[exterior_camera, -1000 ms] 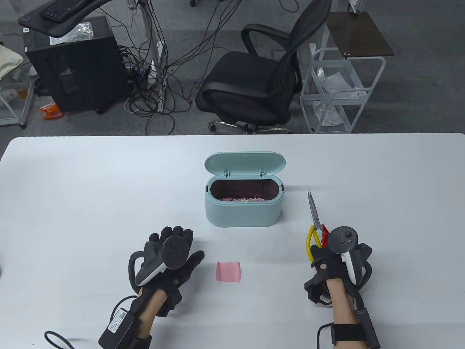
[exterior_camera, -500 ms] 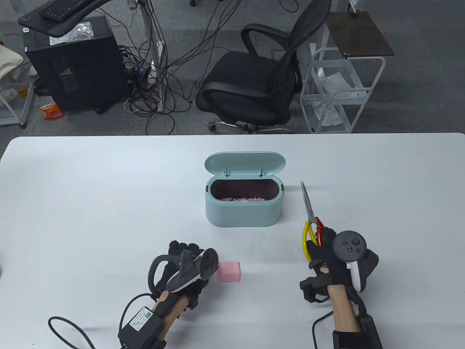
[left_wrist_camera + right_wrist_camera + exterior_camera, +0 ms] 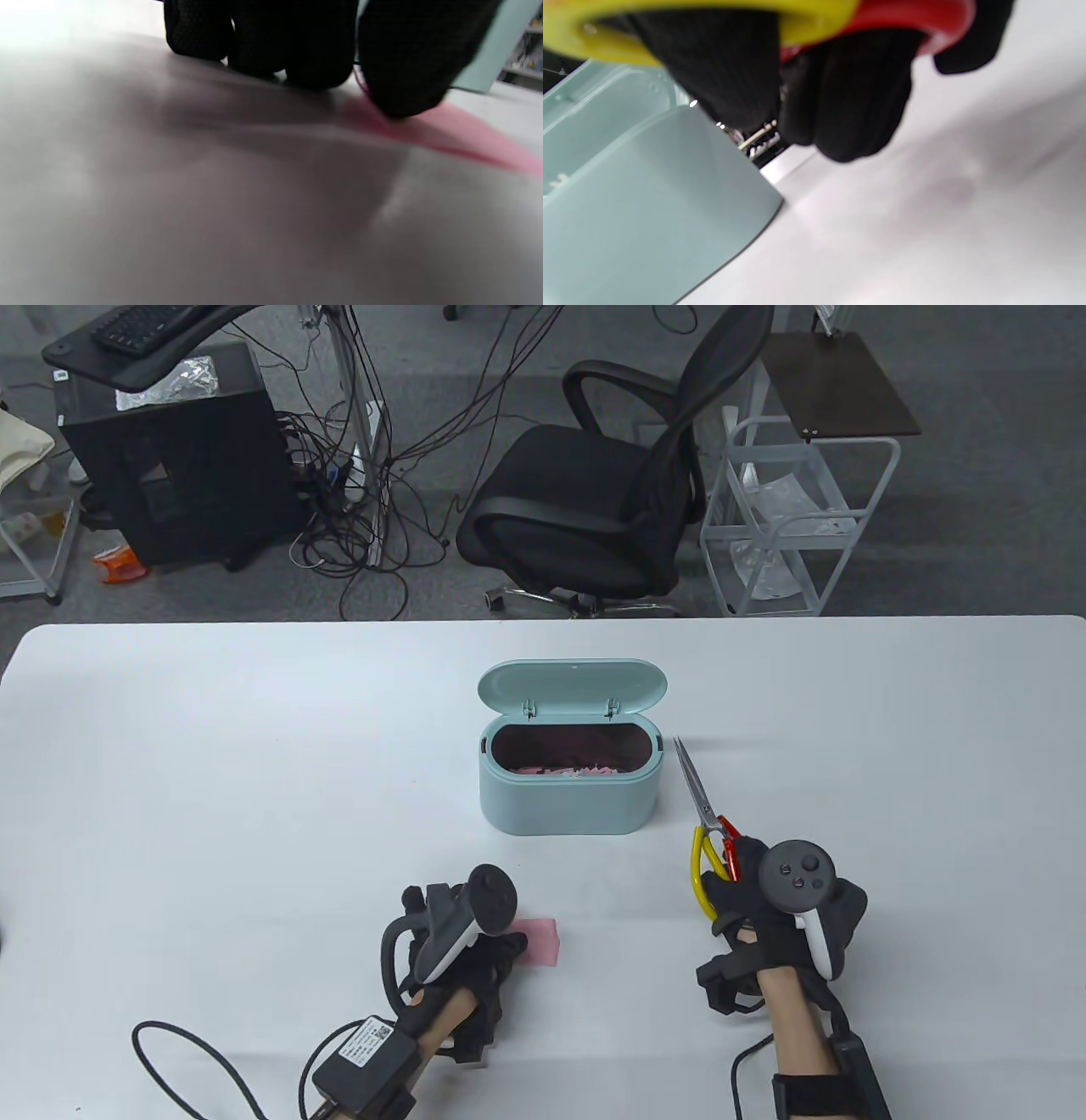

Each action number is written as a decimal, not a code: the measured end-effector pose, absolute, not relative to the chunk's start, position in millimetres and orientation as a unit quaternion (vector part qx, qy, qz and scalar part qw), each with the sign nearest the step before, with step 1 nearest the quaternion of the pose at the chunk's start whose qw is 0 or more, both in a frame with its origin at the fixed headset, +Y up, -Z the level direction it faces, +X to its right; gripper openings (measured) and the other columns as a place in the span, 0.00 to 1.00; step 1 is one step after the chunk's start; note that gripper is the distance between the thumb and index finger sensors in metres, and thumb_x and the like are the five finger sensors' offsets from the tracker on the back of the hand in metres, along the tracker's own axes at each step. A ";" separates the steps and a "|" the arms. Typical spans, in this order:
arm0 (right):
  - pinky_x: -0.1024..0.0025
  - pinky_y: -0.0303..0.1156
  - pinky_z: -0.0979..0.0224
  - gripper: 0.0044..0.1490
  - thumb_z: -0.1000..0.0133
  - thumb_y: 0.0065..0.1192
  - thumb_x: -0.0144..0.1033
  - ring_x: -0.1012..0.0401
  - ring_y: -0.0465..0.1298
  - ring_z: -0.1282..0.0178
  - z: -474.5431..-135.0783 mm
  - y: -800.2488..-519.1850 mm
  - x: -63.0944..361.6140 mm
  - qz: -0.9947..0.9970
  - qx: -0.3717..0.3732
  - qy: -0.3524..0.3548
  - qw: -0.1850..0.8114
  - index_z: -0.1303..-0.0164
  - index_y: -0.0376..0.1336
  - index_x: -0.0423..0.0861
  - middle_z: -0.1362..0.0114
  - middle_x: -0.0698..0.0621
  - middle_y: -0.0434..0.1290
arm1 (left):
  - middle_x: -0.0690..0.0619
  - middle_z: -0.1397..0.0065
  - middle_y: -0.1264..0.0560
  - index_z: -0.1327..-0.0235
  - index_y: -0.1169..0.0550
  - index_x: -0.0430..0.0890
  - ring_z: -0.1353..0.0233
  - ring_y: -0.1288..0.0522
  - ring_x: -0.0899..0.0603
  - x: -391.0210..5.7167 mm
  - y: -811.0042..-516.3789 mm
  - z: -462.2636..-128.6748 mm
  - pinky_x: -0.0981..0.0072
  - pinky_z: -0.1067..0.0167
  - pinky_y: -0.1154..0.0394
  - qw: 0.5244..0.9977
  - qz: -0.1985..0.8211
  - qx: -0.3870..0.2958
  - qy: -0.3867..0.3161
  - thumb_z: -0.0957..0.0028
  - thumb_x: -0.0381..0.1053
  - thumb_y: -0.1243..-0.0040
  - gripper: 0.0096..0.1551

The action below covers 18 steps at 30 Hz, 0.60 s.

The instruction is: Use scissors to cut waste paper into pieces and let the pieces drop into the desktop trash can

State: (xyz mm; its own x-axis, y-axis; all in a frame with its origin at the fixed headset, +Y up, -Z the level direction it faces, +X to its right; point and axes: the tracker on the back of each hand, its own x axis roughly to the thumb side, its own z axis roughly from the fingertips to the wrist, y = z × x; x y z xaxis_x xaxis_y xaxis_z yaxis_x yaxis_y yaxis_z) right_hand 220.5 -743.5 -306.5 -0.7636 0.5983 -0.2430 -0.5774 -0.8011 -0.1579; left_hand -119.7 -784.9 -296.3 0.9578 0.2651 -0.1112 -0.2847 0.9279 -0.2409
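Observation:
A pink paper (image 3: 541, 942) lies flat on the white table near its front edge. My left hand (image 3: 507, 943) reaches it from the left. In the left wrist view one fingertip (image 3: 398, 89) touches the left edge of the pink paper (image 3: 449, 127), and the other fingertips rest on the table beside it. To the right, my right hand (image 3: 740, 875) grips the scissors (image 3: 701, 797) by their yellow and red handles. The blades are closed and point up-left beside the trash can (image 3: 567, 806). The teal trash can has its lid (image 3: 573, 687) open and pink scraps inside.
The trash can (image 3: 649, 203) fills the left of the right wrist view, close to the scissors' yellow handle (image 3: 691, 25). A black cable (image 3: 195, 1060) trails from my left wrist across the table's front. An office chair (image 3: 594, 500) and a white cart (image 3: 797, 517) stand beyond the far edge.
My left hand moved right and down onto the pink paper's left edge, and the paper now lies flatter. My right hand shifted left with the scissors, and the blades swung toward the trash can.

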 end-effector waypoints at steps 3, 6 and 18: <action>0.42 0.72 0.31 0.43 0.59 0.76 0.44 0.58 0.88 0.58 -306.2 -743.2 221.3 0.938 -0.144 -0.037 0.314 0.37 0.62 0.39 0.48 0.51 0.83 | 0.50 0.37 0.23 0.51 0.16 0.48 0.31 0.31 0.32 -124.4 -784.1 -297.0 0.26 0.27 0.53 0.979 0.157 -0.126 0.034 0.58 0.58 0.27 0.25; 0.42 0.72 0.31 0.43 0.59 0.76 0.44 0.58 0.88 0.58 -306.4 -743.6 223.6 0.935 -0.148 -0.037 0.321 0.37 0.62 0.39 0.48 0.51 0.83 | 0.51 0.39 0.20 0.52 0.15 0.49 0.32 0.28 0.34 -127.0 -781.7 -296.4 0.28 0.26 0.50 0.980 0.162 -0.118 0.018 0.58 0.58 0.27 0.23; 0.42 0.72 0.31 0.43 0.58 0.76 0.44 0.58 0.88 0.58 -306.7 -744.7 225.9 0.931 -0.151 -0.032 0.332 0.37 0.62 0.39 0.48 0.51 0.83 | 0.56 0.52 0.12 0.50 0.15 0.49 0.50 0.14 0.44 -147.0 -765.5 -300.6 0.43 0.33 0.27 0.942 0.309 -0.126 -0.028 0.60 0.53 0.26 0.24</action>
